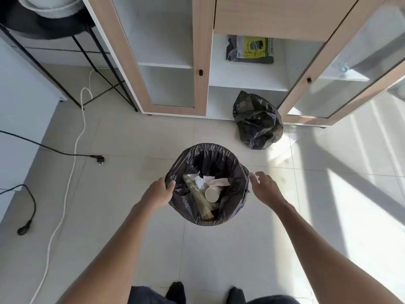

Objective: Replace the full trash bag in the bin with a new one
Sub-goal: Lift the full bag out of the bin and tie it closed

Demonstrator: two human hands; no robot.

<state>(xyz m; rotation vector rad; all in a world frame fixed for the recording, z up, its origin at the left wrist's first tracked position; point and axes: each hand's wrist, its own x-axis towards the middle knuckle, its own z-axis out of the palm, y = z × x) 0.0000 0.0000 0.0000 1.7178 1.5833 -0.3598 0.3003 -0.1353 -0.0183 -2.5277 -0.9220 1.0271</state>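
Note:
A round bin lined with a black trash bag [236, 172] stands on the tiled floor right in front of me. Paper scraps, a cup and wrappers [208, 191] lie inside it. My left hand [161, 193] grips the bag's rim on the left side, thumb over the edge. My right hand [263, 187] hovers just beside the right rim, fingers loosely bent, holding nothing. A pack of new black bags with a yellow label [249, 49] lies on the cabinet shelf ahead.
A second filled black bag [257, 122] sits on the floor by the open cabinet [200, 62]. A white cord [72, 154] and black plugs [99, 160] trail across the floor on the left. A black stand [72, 62] is at the upper left.

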